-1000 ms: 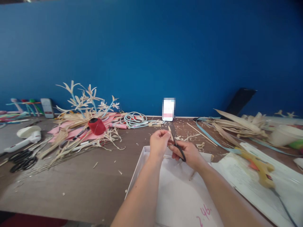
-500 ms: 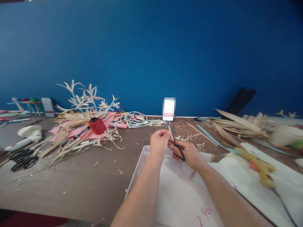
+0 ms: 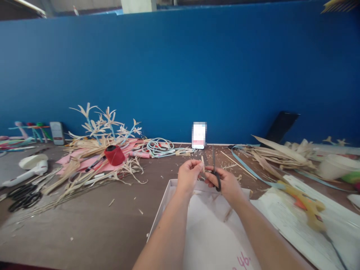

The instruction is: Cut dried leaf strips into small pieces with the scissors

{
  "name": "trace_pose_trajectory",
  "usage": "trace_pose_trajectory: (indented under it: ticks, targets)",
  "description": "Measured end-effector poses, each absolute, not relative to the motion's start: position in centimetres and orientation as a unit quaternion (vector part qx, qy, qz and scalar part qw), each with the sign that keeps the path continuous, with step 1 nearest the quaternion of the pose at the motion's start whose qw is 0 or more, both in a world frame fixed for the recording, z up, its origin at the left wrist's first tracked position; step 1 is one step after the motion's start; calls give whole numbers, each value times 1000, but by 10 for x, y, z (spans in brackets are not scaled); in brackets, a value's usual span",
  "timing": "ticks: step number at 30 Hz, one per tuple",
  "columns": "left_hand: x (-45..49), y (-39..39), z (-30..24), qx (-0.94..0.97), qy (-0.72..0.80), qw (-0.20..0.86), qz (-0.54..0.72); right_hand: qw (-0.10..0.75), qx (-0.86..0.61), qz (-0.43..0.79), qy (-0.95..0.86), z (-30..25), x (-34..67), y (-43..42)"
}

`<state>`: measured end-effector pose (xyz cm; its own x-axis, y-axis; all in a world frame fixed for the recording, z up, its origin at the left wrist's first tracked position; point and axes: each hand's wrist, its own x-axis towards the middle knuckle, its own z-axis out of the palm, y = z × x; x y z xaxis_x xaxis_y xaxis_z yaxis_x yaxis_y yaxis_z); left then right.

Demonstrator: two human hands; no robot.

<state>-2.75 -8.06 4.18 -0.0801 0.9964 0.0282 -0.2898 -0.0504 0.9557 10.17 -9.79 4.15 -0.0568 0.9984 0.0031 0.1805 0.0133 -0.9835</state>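
My left hand [image 3: 189,173] pinches a small pale strip of dried husk [image 3: 203,164] whose tip points upward. Just to its right, my right hand [image 3: 225,180] is wrapped round a pair of black-handled scissors [image 3: 217,180], the blades pointing up and away from me. The scissors stand beside the strip; whether the blades touch it I cannot tell. Both hands are over the far end of a shallow white box [image 3: 161,210], and white paper [image 3: 208,228] with pink writing lies in it under my forearms.
At left are husk flowers [image 3: 95,125], a red thread spool [image 3: 114,155], black-handled scissors [image 3: 26,198] and a white handheld device [image 3: 33,168]. A lit phone [image 3: 199,135] leans on the blue partition [image 3: 180,75]. A yellow glue gun [image 3: 306,208], husks [image 3: 295,153] and a white cup [image 3: 336,167] lie right.
The scissor blades have swung from leaning against the strip to standing upright, a little apart on its right. The camera has tilted up slightly, so the scene sits lower.
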Motion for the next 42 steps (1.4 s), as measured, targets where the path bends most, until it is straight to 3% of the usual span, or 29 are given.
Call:
trace_pose_trajectory:
  ticks: [17, 42]
  targets:
    - [-29, -83, 45, 449, 442, 511, 584, 374, -484, 480, -629, 45, 103, -102]
    - [-32, -86, 49, 488, 481, 450, 573, 359, -478, 466, -653, 42, 105, -101]
